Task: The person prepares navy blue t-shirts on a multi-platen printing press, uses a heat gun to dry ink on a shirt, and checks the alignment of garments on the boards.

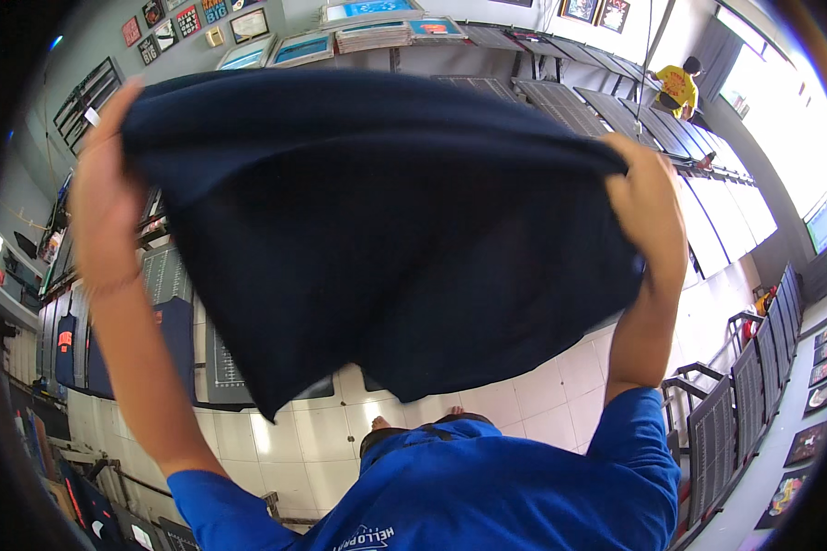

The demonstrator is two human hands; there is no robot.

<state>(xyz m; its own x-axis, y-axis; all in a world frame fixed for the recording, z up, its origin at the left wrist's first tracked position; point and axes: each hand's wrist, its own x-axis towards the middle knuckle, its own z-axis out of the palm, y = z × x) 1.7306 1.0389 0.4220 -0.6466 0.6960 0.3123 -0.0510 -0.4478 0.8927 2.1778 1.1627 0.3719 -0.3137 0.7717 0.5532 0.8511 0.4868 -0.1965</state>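
Observation:
A large dark navy piece of fabric is stretched in the air between my raised hands. Its top edge bows upward, and its lower edge hangs loose with a notch near the middle. My left hand, smeared by motion, grips the upper left corner. On the other side, my right hand is closed on the right edge, with the thumb on the near face and the other fingers partly hidden. Whether the fabric is a whole garment or a cut panel, I cannot tell.
Behind the fabric, dark flat printing boards stand in a long row. One bears a navy garment piece. More boards line the right side. A person in a yellow shirt is at the far right. Pale tiled floor lies below.

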